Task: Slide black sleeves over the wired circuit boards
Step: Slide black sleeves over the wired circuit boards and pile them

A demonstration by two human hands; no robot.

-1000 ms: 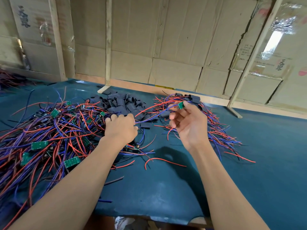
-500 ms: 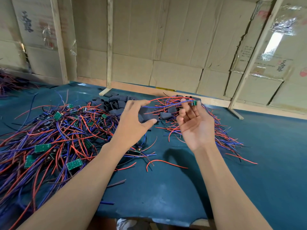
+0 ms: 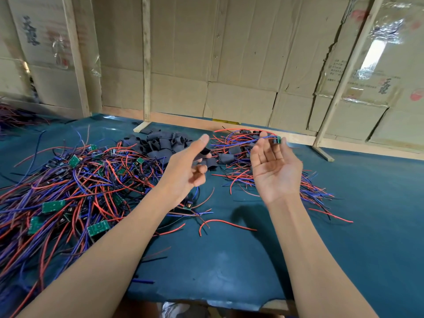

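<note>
Green circuit board with red and blue wires sits pinched at the right hand's fingertips, palm up. The left hand pinches a black sleeve beside it, above the blue table.

Both forearms raised over table. Left hand thumb up, pinching sleeve. Right hand palm up, fingertips pinching board.
</note>
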